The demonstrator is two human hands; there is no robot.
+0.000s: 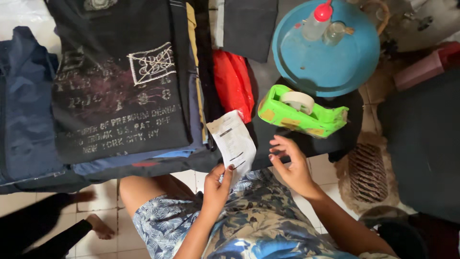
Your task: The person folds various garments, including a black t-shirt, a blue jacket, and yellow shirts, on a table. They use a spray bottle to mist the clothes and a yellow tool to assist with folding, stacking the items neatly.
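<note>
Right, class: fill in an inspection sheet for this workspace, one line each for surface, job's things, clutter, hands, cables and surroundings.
Surface: dark table, largely covered.
Job's things: white paper slip, printed, its lower edge pinched in the left hand.
Clutter: stack of folded dark clothes; red bag; green tape dispenser; blue round tray carrying a red-capped bottle and a small glass.
Hands: left hand grips the slip; right hand open beside it, empty.
Cables: nothing seen.
Surroundings: tiled floor; another person's bare feet at lower left.
</note>
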